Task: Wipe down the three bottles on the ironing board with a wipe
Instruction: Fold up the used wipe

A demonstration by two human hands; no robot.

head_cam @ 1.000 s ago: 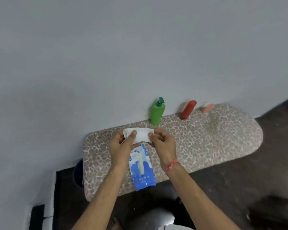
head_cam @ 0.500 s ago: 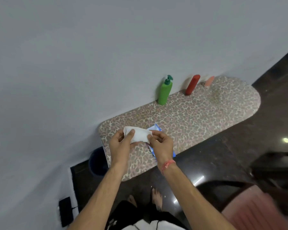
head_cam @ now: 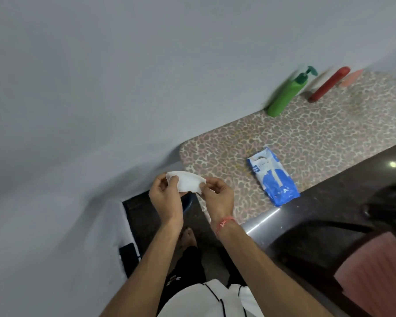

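While the wipe [head_cam: 189, 184] is pinched at its two ends, the left hand [head_cam: 165, 197] nips one edge between thumb and fingertips and the right hand [head_cam: 217, 196] nips the other, so it hangs between them as a folded white pad. Both hands are held off the near left end of the ironing board [head_cam: 306, 138], above the dark floor, not over the bottles.

From where things stand, this looks like the readying step: the wipe is out of its pack and being spread or straightened, and no bottle has been touched with it. The blue wipe pack [head_cam: 273, 177] lies flat on the board's near edge, just to the right of the hands.

The three bottles stand in a row against the wall at the far side of the board, well apart from the hands: the green pump bottle [head_cam: 288, 92] nearest, then the red bottle [head_cam: 328, 84], then the pink bottle [head_cam: 350, 77], which is blurred. The next move, I'd judge, calls for one hand to take the wipe alone while the other reaches across to steady the green bottle.
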